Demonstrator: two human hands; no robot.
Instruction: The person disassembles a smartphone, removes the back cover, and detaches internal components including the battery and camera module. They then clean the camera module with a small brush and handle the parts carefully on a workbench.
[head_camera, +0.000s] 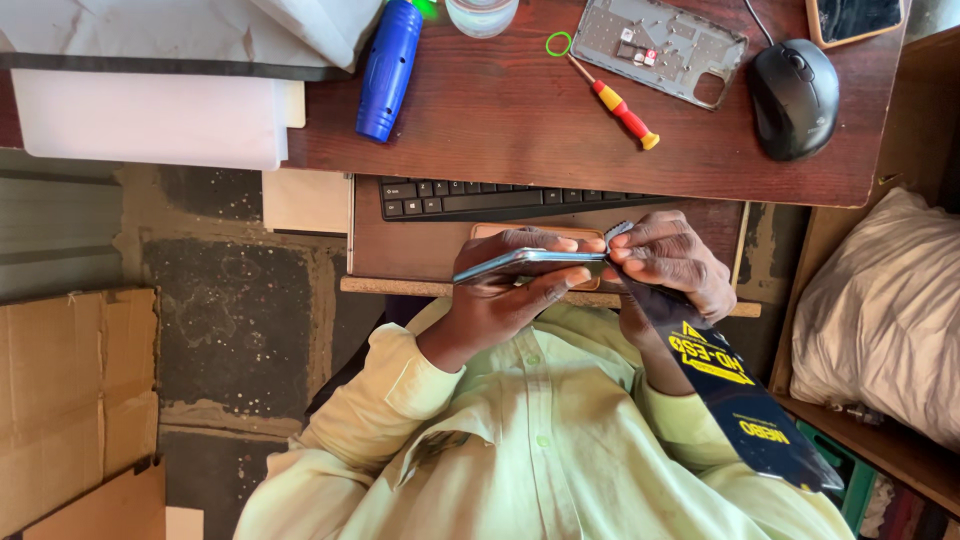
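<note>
The left hand (490, 300) grips a phone (525, 262) edge-on above the keyboard (480, 198). The right hand (670, 262) fingers pinch a dark film (730, 385) at the phone's end edge.

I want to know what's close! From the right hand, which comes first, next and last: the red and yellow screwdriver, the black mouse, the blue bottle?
Measured from the right hand in the head view:
1. Screwdriver, straight up on the desk.
2. Mouse, up at the desk's right end.
3. Blue bottle, far over at the left.
</note>
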